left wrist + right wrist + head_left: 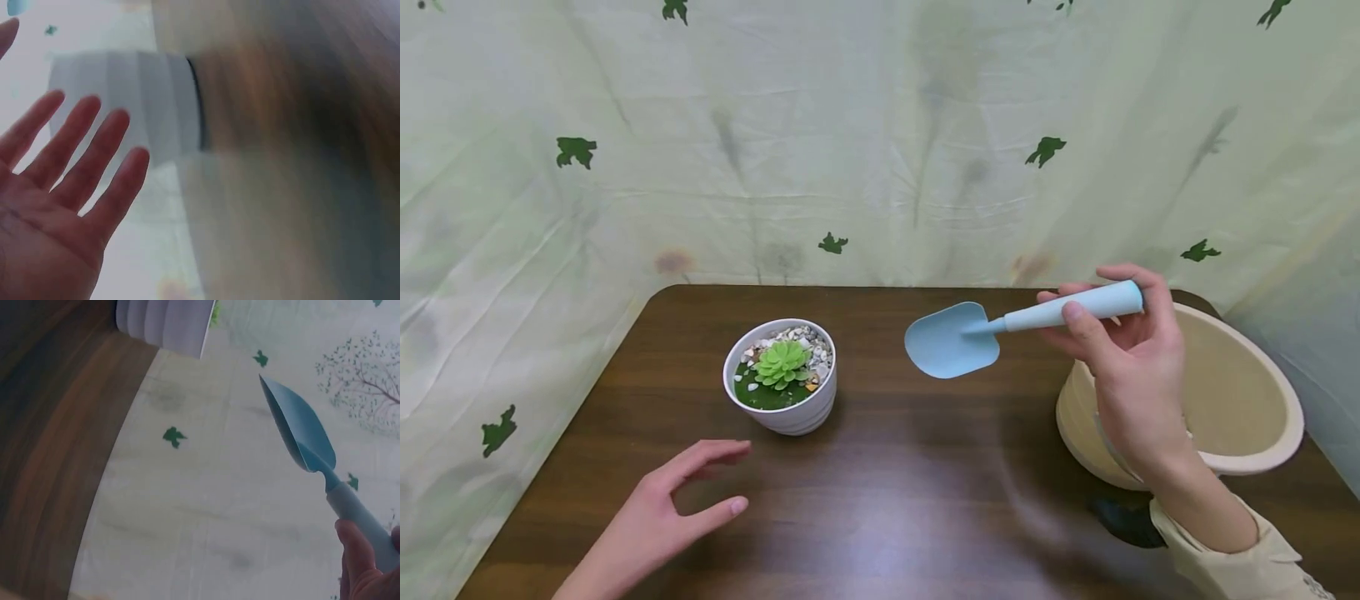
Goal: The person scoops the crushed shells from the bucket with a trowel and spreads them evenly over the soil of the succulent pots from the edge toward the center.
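My right hand (1138, 375) grips the pale handle of a light blue trowel (953, 340) and holds it above the table, blade pointing left. In the right wrist view the thumb presses along the handle and the scooped blade (301, 428) shows from its side. A small white ribbed pot (797, 417) stands left of the middle, bearing a green succulent (782, 364) among pebbles and green moss. Just in front of this pot, my left hand (662, 508) is held with fingers apart and nothing in them; the left wrist view shows its spread fingers before the white pot (156, 106).
A large cream planter (1247, 392) stands at the table's right, partly behind my right hand and forearm. Beneath the forearm lies a dark object (1127, 521), mostly hidden. The brown wooden table (880, 492) backs onto a pale curtain (865, 125) with green leaf prints.
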Motion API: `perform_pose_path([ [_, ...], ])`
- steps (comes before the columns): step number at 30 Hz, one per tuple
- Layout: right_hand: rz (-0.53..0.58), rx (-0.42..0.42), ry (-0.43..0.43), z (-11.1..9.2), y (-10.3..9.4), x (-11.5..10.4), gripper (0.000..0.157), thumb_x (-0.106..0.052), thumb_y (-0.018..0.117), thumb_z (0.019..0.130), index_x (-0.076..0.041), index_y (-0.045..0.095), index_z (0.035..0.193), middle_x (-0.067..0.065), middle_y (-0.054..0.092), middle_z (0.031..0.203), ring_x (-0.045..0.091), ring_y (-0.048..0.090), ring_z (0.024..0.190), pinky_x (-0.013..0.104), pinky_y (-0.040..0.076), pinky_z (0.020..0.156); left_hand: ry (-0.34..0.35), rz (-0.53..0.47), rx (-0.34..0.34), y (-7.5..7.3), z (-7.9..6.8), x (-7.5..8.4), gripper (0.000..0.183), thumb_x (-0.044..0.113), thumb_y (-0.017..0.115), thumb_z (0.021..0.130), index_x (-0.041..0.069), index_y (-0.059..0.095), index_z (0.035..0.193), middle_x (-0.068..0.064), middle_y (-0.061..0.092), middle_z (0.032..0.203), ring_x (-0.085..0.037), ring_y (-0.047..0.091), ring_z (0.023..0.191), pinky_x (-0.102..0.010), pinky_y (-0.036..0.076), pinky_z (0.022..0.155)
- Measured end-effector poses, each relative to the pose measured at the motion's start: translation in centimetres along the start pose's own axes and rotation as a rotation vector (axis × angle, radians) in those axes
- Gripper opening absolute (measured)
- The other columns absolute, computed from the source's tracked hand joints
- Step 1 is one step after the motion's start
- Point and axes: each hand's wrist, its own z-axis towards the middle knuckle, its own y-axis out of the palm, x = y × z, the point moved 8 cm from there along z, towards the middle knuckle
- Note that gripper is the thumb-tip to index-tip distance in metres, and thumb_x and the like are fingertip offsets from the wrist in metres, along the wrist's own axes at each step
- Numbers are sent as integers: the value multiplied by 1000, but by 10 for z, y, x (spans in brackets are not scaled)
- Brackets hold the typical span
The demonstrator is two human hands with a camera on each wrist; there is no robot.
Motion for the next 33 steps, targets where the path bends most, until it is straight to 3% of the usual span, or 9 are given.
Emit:
perform_pose_path([
  [4,80,-18,8,-1,-18,-10,35,20,48,92,5,42,124,24,61,109,41,64,103,48,50,82,129,-59,-132,16,4,24,56,14,81,82,24,59,132,8,61,126,-12,57,112,-19,42,92],
  [11,202,46,22,2,-59,-32,32,23,42,93,7,41,120,32,62,111,45,64,101,52,49,80,212,-158,-421,47,21,64,53,25,72,92,27,50,140,10,55,135,-12,54,120,-28,43,97],
  [16,193,134,-34,1,-94,-52,31,23,42,93,8,41,120,34,61,111,46,64,99,51,50,79,320,-206,-512,70,45,95,46,25,69,94,27,52,137,11,55,132,-9,56,116,-31,46,95],
  [20,35,197,-109,0,-120,-67,37,19,48,92,7,44,127,30,60,115,39,68,97,42,53,76,358,-255,-511,84,67,117,41,25,66,96,25,53,135,10,57,130,-9,56,116,-32,46,95],
  [25,-218,194,-152,0,-143,-77,43,14,52,93,7,45,135,22,60,117,25,70,96,29,54,74,314,-296,-479,106,95,136,38,28,67,96,27,57,132,14,59,126,-7,57,112,-32,45,95],
  [29,-403,190,-107,1,-156,-75,42,14,51,93,6,47,134,16,62,113,17,69,96,21,52,74,291,-310,-475,129,113,149,39,27,68,95,25,58,132,15,59,125,-5,57,110,-30,44,95],
  [31,-561,164,-52,3,-159,-71,42,14,51,93,3,48,134,11,61,112,12,67,97,18,51,74,294,-323,-474,141,123,155,40,26,67,95,23,57,133,13,59,125,-4,56,110,-31,45,95],
  [33,-748,85,-17,6,-157,-65,43,15,51,93,1,47,134,6,61,111,7,65,98,16,50,75,292,-343,-471,152,134,162,40,25,67,95,21,57,133,11,59,126,-4,56,111,-31,45,95],
])
